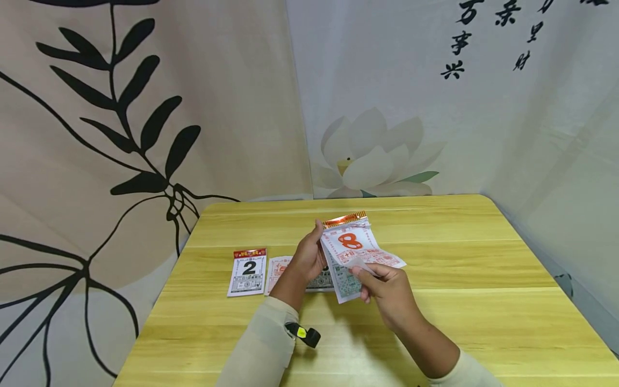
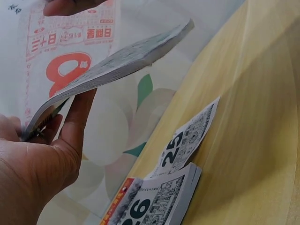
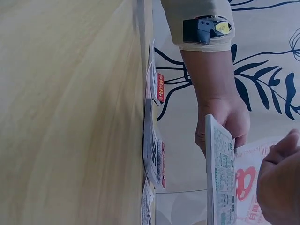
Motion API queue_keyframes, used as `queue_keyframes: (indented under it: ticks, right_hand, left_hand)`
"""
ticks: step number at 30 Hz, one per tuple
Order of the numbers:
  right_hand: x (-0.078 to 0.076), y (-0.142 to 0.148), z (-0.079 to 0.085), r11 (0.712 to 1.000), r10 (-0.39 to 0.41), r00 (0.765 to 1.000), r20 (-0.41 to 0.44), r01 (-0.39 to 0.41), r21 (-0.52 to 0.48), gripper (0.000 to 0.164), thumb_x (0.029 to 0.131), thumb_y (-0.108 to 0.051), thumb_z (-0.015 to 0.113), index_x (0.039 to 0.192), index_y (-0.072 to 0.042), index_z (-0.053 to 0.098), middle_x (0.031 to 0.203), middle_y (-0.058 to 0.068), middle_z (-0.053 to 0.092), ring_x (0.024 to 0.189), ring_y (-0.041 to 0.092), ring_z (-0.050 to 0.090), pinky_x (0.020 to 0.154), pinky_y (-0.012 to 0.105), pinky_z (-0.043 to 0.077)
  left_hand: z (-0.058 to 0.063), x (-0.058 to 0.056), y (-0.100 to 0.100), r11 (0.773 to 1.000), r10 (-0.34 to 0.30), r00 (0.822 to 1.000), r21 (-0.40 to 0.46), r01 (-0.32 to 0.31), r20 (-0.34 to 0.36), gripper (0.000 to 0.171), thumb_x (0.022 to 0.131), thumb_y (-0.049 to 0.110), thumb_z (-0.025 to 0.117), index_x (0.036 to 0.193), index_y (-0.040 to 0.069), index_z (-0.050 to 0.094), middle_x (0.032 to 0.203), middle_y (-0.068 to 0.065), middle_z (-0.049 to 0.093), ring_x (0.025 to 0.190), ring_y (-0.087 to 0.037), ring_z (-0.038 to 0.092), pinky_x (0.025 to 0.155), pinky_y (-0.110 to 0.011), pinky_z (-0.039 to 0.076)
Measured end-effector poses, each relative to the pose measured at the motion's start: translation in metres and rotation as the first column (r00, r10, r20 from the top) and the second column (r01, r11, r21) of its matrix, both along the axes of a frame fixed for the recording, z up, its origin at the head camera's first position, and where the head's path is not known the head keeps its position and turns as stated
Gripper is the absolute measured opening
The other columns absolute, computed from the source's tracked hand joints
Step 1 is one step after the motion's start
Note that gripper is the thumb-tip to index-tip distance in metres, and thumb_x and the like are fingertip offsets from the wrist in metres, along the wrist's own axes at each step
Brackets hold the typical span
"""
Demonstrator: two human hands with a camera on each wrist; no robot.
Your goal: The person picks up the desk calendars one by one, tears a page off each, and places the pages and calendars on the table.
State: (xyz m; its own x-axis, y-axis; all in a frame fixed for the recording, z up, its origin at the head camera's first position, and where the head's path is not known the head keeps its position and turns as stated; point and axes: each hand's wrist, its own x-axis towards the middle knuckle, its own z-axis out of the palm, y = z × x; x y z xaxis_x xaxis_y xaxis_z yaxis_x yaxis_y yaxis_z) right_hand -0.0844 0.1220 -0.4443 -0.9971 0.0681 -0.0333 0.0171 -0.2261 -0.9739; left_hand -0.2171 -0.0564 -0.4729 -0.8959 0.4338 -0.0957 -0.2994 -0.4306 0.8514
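Observation:
A thick tear-off calendar pad (image 1: 347,284) with a shiny red-and-gold top strip is held up over the table. My left hand (image 1: 309,258) grips it by its upper left edge, the thumb near the strip. Its top page (image 1: 358,242), thin paper with a red 8, is lifted off the green-printed page below. Between the thumb and fingers of my right hand (image 1: 389,293) the lower part of that page is pinched and creased. In the left wrist view the pad's layered edge shows, and the raised page (image 2: 42,70) stands behind it.
On the wooden table (image 1: 435,242) lie a red-topped calendar pad (image 1: 249,274) showing 2 and a red-printed sheet (image 1: 276,269). A pad showing 26 (image 2: 171,199) and a loose page showing 25 (image 2: 187,140) lie beside them, partly hidden by my left arm. A printed curtain (image 1: 242,107) hangs behind.

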Motion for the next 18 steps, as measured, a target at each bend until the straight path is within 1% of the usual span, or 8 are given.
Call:
queue_keyframes:
  ticks: [2, 5, 6, 8, 11, 15, 16, 18]
  right_hand:
    - [0.0, 0.001, 0.001, 1.0, -0.007, 1.0, 0.012, 0.007, -0.01, 0.009, 0.101, -0.003, 0.076, 0.102, -0.001, 0.084, 0.073, 0.001, 0.069, 0.054, 0.007, 0.057, 0.053, 0.02, 0.051]
    - [0.0, 0.003, 0.003, 1.0, -0.024, 0.999, 0.027, 0.025, -0.017, 0.013, 0.101, -0.003, 0.076, 0.097, -0.01, 0.086, 0.073, 0.0, 0.067, 0.052, 0.008, 0.056, 0.052, 0.02, 0.05]
    - [0.0, 0.004, 0.004, 0.999, -0.031, 0.999, 0.029, 0.032, -0.017, 0.014, 0.101, -0.003, 0.076, 0.096, -0.011, 0.086, 0.074, 0.0, 0.066, 0.052, 0.007, 0.055, 0.051, 0.02, 0.049]
    - [0.0, 0.006, 0.005, 0.999, -0.044, 0.998, 0.04, 0.045, -0.019, 0.016, 0.101, -0.002, 0.076, 0.096, -0.013, 0.086, 0.071, -0.001, 0.064, 0.05, 0.007, 0.054, 0.05, 0.02, 0.048]
    - [-0.001, 0.008, 0.008, 0.998, -0.06, 0.997, 0.049, 0.061, -0.016, 0.015, 0.101, -0.002, 0.076, 0.098, -0.013, 0.087, 0.07, -0.001, 0.064, 0.048, 0.006, 0.052, 0.049, 0.019, 0.046]
    - [-0.002, 0.013, 0.01, 0.997, -0.076, 0.996, 0.054, 0.076, -0.006, 0.019, 0.101, -0.003, 0.076, 0.095, -0.018, 0.087, 0.065, -0.002, 0.063, 0.046, 0.005, 0.05, 0.047, 0.019, 0.044]
    - [-0.003, 0.014, 0.01, 0.997, -0.081, 0.995, 0.05, 0.082, -0.007, 0.021, 0.101, -0.003, 0.076, 0.093, -0.019, 0.087, 0.064, -0.003, 0.062, 0.046, 0.005, 0.05, 0.047, 0.019, 0.043]
    - [-0.003, 0.018, 0.012, 0.996, -0.089, 0.995, 0.04, 0.09, -0.014, 0.024, 0.102, -0.003, 0.076, 0.091, -0.021, 0.087, 0.067, -0.003, 0.066, 0.046, 0.005, 0.05, 0.047, 0.019, 0.043]
  left_hand:
    - [-0.001, -0.001, -0.001, 1.0, 0.014, 1.0, -0.004, -0.014, 0.007, 0.075, 0.115, 0.06, 0.027, 0.152, -0.002, 0.048, 0.112, 0.0, 0.076, 0.1, -0.012, 0.079, 0.084, -0.029, 0.066]
    - [-0.003, -0.002, -0.002, 0.999, 0.034, 0.999, -0.019, -0.033, 0.019, 0.077, 0.113, 0.063, 0.033, 0.153, 0.0, 0.05, 0.117, -0.003, 0.076, 0.103, -0.014, 0.079, 0.087, -0.03, 0.065]
    - [-0.003, -0.002, -0.003, 0.999, 0.033, 0.999, -0.019, -0.032, 0.019, 0.077, 0.112, 0.063, 0.034, 0.154, 0.001, 0.05, 0.12, -0.004, 0.076, 0.105, -0.015, 0.079, 0.088, -0.031, 0.065]
    - [-0.003, -0.003, -0.003, 0.999, 0.022, 1.0, -0.025, -0.022, 0.013, 0.077, 0.112, 0.064, 0.035, 0.157, 0.002, 0.05, 0.127, -0.006, 0.074, 0.11, -0.017, 0.078, 0.091, -0.033, 0.065]
    - [-0.004, -0.003, -0.004, 0.999, 0.019, 1.0, -0.026, -0.018, 0.019, 0.076, 0.112, 0.063, 0.035, 0.157, 0.004, 0.05, 0.129, -0.007, 0.074, 0.113, -0.019, 0.077, 0.093, -0.034, 0.065]
    - [-0.004, -0.004, -0.004, 0.998, 0.056, 0.997, -0.031, -0.054, 0.044, 0.067, 0.115, 0.059, 0.034, 0.149, 0.004, 0.052, 0.119, -0.004, 0.074, 0.107, -0.017, 0.076, 0.089, -0.033, 0.064]
    - [-0.004, -0.004, -0.005, 0.998, 0.06, 0.997, -0.027, -0.059, 0.051, 0.065, 0.116, 0.057, 0.033, 0.148, 0.005, 0.053, 0.118, -0.003, 0.075, 0.107, -0.017, 0.077, 0.089, -0.033, 0.064]
    - [-0.005, -0.005, -0.006, 0.997, 0.071, 0.996, -0.026, -0.07, 0.058, 0.062, 0.117, 0.056, 0.032, 0.147, 0.005, 0.052, 0.115, -0.002, 0.074, 0.104, -0.015, 0.076, 0.088, -0.032, 0.063]
